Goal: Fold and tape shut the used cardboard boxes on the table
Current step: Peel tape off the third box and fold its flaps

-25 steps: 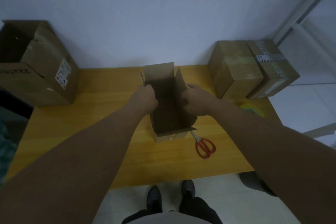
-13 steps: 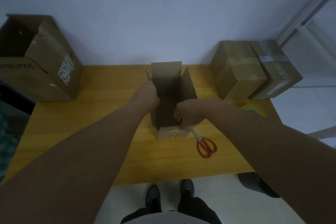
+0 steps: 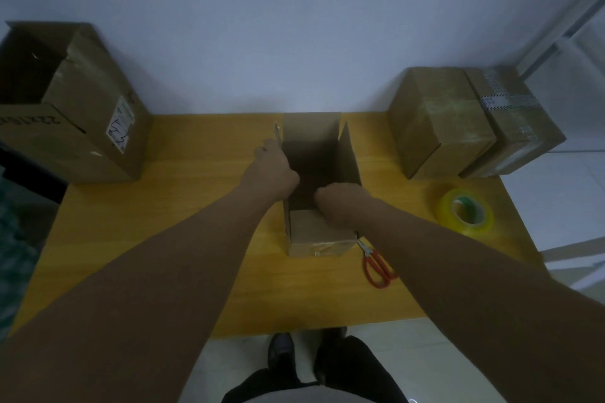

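A small open cardboard box [image 3: 322, 240] stands at the middle of the yellow wooden table [image 3: 170, 239], its far and right flaps upright. My left hand [image 3: 273, 170] grips the box's left flap at the rim. My right hand [image 3: 340, 203] is curled over the near flap, which lies folded down over the near part of the opening. A roll of clear yellowish tape [image 3: 466, 214] lies to the right. Red-handled scissors [image 3: 376, 263] lie just right of the box's near corner.
A large open cardboard box [image 3: 75, 127] stands at the table's back left. Two closed, taped boxes [image 3: 438, 121] [image 3: 514, 121] stand side by side at the back right. A white wall runs behind the table. My shoes show below the near edge.
My right hand moved from the box's right flap to the near flap, which has come down over the opening. The view shifted, uncovering the tape roll. My left hand stays on the left flap.
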